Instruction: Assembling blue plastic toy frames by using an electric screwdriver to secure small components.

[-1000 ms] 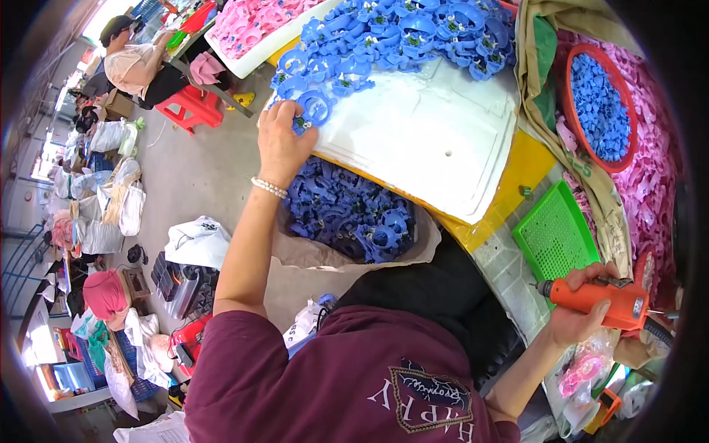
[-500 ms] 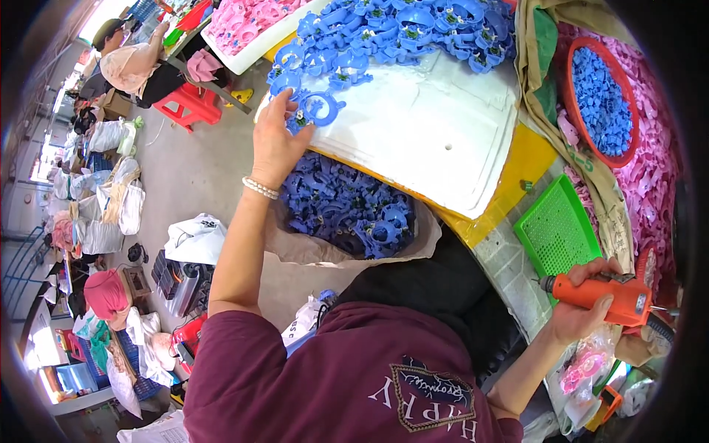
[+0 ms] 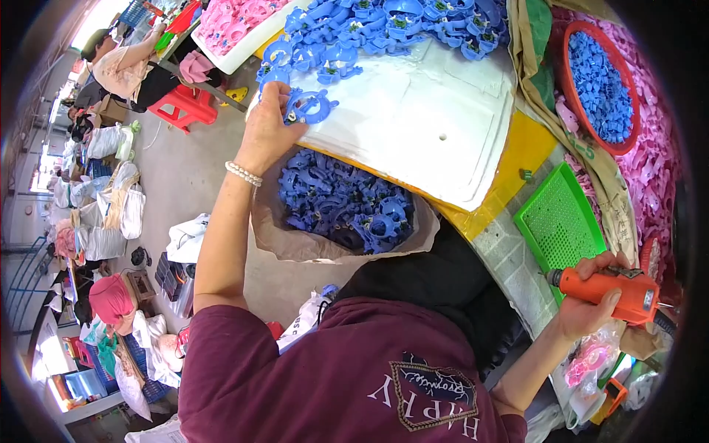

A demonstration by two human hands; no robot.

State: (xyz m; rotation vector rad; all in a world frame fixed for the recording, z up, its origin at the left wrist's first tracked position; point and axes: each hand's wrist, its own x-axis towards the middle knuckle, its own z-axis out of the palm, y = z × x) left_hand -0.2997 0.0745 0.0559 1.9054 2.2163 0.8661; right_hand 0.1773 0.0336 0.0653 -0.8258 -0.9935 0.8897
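My left hand (image 3: 272,127), a beaded bracelet on its wrist, is at the left edge of a white foam board (image 3: 413,125). Thumb and fingers close around the left side of a blue ring-shaped plastic part (image 3: 319,108) with small lugs. In my right hand (image 3: 583,314) is an orange electric screwdriver (image 3: 602,290), its dark nose pointing left and a thin metal tip at its other end. Many similar blue plastic parts (image 3: 399,26) are heaped at the far side of the board. Below the near edge, a paper-lined bag (image 3: 295,247) holds more blue parts.
A green perforated basket (image 3: 557,221) lies to the right. Beyond it, a red basin (image 3: 641,111) of small blue pieces rests on pink parts (image 3: 653,173). A white box (image 3: 221,63) of pink parts stands far left, near a red stool (image 3: 181,109) and a seated co-worker (image 3: 122,66).
The view has shifted slightly. My left hand and the blue plastic part have moved a little toward me relative to the board. The screwdriver stays in my right hand.
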